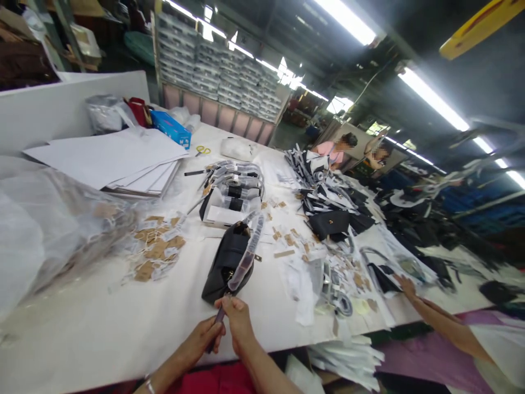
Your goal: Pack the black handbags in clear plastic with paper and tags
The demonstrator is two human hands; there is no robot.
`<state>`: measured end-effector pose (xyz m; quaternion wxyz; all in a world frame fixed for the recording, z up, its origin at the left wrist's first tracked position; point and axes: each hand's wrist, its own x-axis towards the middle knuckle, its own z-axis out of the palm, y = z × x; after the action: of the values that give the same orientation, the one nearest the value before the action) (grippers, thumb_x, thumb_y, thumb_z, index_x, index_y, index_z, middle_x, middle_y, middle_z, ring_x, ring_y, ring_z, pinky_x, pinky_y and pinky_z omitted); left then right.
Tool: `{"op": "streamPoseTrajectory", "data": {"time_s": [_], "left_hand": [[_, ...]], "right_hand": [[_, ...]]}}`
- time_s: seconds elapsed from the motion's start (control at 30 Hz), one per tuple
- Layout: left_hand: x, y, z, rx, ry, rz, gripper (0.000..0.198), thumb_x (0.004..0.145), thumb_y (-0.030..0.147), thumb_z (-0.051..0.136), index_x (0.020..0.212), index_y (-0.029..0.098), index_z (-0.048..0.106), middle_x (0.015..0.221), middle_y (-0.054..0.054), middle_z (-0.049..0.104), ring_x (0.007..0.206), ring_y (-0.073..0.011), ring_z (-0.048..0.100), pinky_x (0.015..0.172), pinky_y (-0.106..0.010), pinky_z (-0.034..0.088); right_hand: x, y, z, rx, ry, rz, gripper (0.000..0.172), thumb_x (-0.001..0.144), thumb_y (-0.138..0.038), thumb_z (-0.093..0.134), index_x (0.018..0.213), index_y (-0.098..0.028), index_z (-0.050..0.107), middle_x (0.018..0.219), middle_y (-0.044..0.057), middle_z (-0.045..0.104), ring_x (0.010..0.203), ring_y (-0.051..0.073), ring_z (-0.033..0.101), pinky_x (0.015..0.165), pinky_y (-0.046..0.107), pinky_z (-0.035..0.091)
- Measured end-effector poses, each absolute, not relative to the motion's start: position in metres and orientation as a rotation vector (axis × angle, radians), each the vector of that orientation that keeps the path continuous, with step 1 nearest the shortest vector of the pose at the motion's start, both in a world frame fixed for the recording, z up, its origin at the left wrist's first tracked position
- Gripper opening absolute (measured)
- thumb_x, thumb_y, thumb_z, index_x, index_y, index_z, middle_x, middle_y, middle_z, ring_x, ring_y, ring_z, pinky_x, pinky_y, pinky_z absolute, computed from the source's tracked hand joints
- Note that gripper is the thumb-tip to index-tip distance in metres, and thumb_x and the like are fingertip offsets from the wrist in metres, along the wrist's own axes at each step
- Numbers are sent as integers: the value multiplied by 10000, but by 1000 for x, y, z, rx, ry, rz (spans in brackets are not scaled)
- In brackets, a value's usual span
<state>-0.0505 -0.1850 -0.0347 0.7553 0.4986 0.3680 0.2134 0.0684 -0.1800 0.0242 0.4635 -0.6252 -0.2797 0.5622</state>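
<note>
Plastic-wrapped strap (pixel 248 250) of black bag (pixel 225 261), lying by the near edge of the worktop (pixel 102 323). Left hand (pixel 202 338) and right hand (pixel 238 324) both grip its end. A sharp pull would probably tear the wrap or drag the bag across the loose tags (pixel 158 246).

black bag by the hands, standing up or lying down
Lying down: the black bag rests flat on the white table, its plastic-wrapped strap running along it to the left hand and right hand, both pinching it.
</note>
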Motion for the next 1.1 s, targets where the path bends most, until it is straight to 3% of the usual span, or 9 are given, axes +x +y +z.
{"op": "streamPoseTrajectory", "data": {"time_s": [0.17,0.3,0.47,0.63,0.7,0.8,0.9,1.0,1.1], "left_hand": [[-74,-199,-62,1195,737,299,705,753,869,359,806,188,534,592,6,536,555,-139,450,561,-267,340],[-84,-209,-83,1370,716,200,727,770,864,304,728,183,555,656,-15,555,608,-148,454,600,-276,360],[-94,-193,-85,1511,887,102,599,778,762,388,632,194,509,642,-3,558,623,-155,489,624,-273,391],[-111,-111,-37,1572,1238,417,421,842,589,385,745,216,555,664,-1,578,688,-193,563,692,-301,457],[-107,-65,-5,1617,1257,611,344,839,512,445,917,216,602,893,-40,662,877,-225,616,825,-340,483],[-80,-3,45,1752,1128,786,420,818,403,485,1174,195,561,1186,-100,628,1092,-262,589,912,-396,492],[-37,41,84,1986,873,851,585,747,231,515,1328,167,485,1383,-122,525,1293,-259,466,1110,-436,359],[0,62,104,2117,738,752,645,675,148,542,1320,153,518,1387,-121,536,1287,-270,471,1136,-420,325],[20,67,105,2209,668,464,425,724,178,555,1138,180,650,1165,-66,678,1067,-246,605,977,-342,452]], "right_hand": [[74,-182,17,-1490,-706,1397,436,715,-610,695,738,-176,733,756,65,733,757,208,642,759,319,464],[81,-179,15,-1444,-658,1475,491,697,-640,712,804,-161,726,732,79,740,730,223,672,790,355,479],[87,-176,30,-1484,-775,1489,482,714,-615,712,785,-138,738,723,94,746,705,213,668,773,342,484],[87,-176,41,-1517,-799,1512,469,703,-607,719,782,-146,757,717,78,744,723,205,671,760,320,491],[87,-175,41,-1536,-807,1499,482,693,-624,718,755,-148,756,697,77,736,710,204,664,747,323,493],[86,-175,40,-1551,-809,1488,493,669,-647,720,711,-157,755,681,75,726,693,208,650,714,327,494],[88,-176,37,-1563,-851,1456,481,664,-650,717,683,-171,760,663,59,711,694,207,633,679,311,483],[91,-177,34,-1600,-894,1408,442,656,-634,728,675,-195,768,606,24,674,663,194,600,638,291,460],[96,-179,31,-1622,-893,1404,418,643,-621,742,667,-205,768,574,11,652,645,190,578,623,286,445]]}}
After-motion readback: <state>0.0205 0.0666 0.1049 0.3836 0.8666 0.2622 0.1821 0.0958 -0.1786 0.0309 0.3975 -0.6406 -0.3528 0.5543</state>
